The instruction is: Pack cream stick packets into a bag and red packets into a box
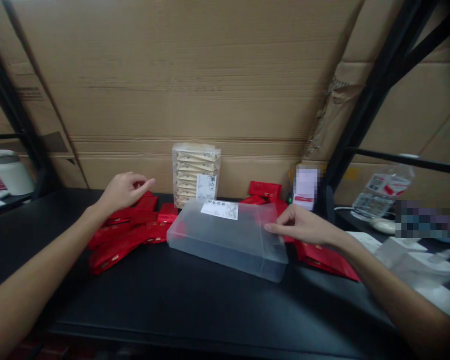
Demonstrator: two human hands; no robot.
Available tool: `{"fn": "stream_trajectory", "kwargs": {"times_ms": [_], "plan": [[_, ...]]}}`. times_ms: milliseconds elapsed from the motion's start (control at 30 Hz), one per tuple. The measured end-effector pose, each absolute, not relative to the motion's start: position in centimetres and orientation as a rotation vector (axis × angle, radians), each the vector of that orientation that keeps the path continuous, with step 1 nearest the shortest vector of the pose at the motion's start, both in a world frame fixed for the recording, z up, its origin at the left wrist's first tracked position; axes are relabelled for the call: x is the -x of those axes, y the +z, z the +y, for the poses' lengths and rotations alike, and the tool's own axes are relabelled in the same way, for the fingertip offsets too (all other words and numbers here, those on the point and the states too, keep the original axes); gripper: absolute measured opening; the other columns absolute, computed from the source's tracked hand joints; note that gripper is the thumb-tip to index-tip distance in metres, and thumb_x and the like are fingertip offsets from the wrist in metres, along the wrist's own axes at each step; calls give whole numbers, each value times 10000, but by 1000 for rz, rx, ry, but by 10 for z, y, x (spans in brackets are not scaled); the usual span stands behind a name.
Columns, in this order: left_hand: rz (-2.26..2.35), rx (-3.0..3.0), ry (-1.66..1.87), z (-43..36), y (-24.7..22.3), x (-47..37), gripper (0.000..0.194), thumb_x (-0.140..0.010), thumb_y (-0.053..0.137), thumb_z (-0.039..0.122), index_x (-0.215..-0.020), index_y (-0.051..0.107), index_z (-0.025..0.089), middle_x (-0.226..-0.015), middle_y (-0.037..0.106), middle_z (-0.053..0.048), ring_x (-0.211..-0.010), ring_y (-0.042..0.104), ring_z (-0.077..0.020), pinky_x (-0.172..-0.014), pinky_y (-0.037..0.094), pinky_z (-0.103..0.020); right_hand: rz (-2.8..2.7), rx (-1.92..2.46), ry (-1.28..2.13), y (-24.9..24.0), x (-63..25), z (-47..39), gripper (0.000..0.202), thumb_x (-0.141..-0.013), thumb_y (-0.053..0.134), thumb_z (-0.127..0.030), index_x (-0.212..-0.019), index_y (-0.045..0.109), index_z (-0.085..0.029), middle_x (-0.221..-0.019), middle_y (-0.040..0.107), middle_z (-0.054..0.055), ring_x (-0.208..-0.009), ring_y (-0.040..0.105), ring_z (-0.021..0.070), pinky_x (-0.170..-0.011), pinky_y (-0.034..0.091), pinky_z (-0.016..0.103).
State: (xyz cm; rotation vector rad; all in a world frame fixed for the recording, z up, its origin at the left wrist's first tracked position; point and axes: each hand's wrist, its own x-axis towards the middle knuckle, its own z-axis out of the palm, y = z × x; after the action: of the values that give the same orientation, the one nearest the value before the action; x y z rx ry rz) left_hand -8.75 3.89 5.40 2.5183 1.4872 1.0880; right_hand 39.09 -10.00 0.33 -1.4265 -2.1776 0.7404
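A translucent plastic box (221,237) with a white printed label on top lies flat on the black table, slightly askew. My right hand (303,225) is at its right end, thumb against the lid and fingers curled over the edge, gripping it. To the left, my left hand (123,190) hovers above a heap of red packets (125,232), its fingers loosely bent and the thumb apart, with nothing visible in it. Other red packets (328,260) lie behind and to the right of the box, partly hidden by it and by my right hand.
Behind the box stands a clear pack of cream-coloured sachets (195,172) against a cardboard wall (210,75). A phone-like screen (305,187) leans at the back right. White chargers (416,265) and a water bottle (382,190) are at right, a white flask (12,172) at far left.
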Motion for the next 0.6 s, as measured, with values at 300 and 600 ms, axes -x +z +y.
{"fn": "stream_trajectory", "kwargs": {"times_ms": [300,600], "plan": [[1622,-2355,833,93,22,169,559,-621,901,579,-922,751,132,-705,733,30,-615,650,-164,-606,452,-201,-2255,1475,281,-12,-380,-91,573,-964,562,-633,-595,650,-203,-555,565,4,-507,437,134,-522,277,303],[1815,-2394,1041,83,51,171,318,-798,864,388,-931,750,124,-651,592,58,-619,525,-128,-563,371,-194,-1990,1468,-28,-13,-381,-94,560,-983,565,-590,-582,639,-205,-488,513,-15,-472,441,134,-518,253,303]]}}
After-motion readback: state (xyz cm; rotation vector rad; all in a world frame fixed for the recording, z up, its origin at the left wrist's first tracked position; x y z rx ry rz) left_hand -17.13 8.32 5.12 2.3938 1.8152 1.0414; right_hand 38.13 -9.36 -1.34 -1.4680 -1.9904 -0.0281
